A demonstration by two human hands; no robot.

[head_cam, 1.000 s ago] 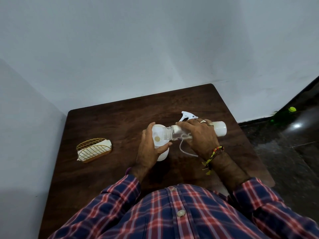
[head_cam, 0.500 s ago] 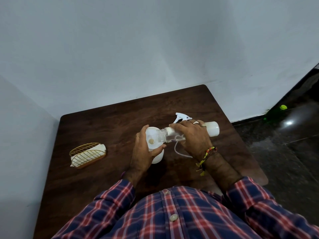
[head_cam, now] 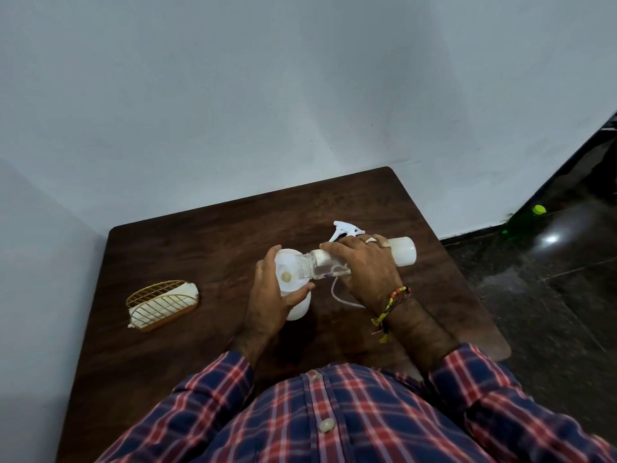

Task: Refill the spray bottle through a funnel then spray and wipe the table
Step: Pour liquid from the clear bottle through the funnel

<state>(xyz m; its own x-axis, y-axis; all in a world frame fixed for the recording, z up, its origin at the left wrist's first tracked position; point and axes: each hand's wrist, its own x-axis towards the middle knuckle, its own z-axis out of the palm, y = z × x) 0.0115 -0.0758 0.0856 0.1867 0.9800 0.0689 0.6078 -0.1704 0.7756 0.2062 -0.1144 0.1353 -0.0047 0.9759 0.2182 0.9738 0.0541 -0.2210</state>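
A white spray bottle stands on the brown table with a white funnel in its neck. My left hand is wrapped around the bottle and the funnel's rim. My right hand grips a clear refill bottle, tipped on its side with its mouth over the funnel. The white trigger spray head lies on the table behind my right hand, and its thin tube curls out beneath that hand.
A gold wire basket with a white cloth in it sits at the table's left. White walls close off the back and left. A green bottle stands on the dark floor to the right.
Both hands keep the same hold, with the refill bottle still tipped over the funnel. Only the camera view has shifted slightly.
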